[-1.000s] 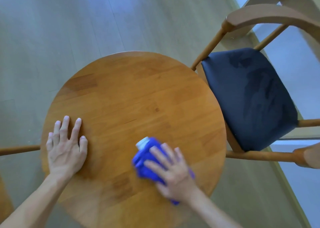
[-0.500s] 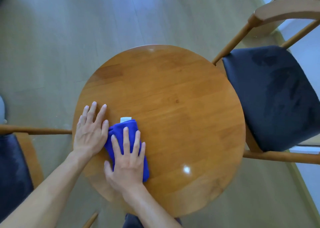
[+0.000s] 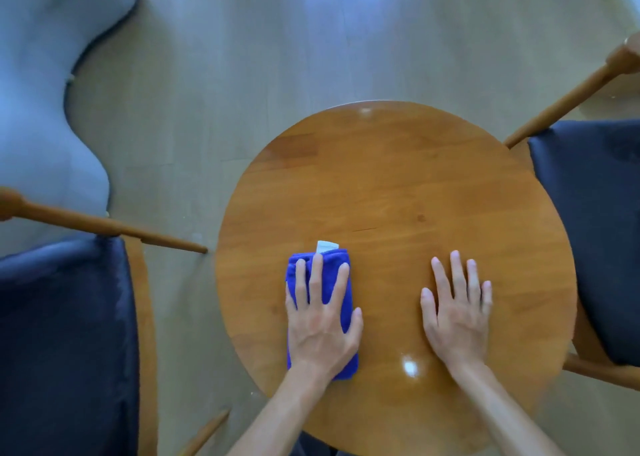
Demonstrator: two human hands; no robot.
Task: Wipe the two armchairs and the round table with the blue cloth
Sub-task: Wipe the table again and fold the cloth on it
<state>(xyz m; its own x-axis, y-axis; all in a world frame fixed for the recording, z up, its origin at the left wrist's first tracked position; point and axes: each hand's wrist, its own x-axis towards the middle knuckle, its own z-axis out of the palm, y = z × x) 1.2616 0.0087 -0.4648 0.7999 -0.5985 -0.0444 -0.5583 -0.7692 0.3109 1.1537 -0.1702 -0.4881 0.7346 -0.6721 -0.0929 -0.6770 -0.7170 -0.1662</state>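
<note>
The left hand [image 3: 320, 320] lies flat with fingers spread on the folded blue cloth [image 3: 322, 317], a soft, napped rectangle with a small white tag at its far end, pressing it onto the near left part of the round table [image 3: 398, 192]. The right hand [image 3: 457, 313] rests open and flat, fingers straight, on the bare glossy wood to the right, well apart from the cloth. The tabletop is smooth, honey-coloured planked wood, flanked by the left armchair [image 3: 65, 334] and the right armchair [image 3: 595, 220], both with dark padded seats and rounded wooden frames, on a pale plank floor [image 3: 242, 74].
</note>
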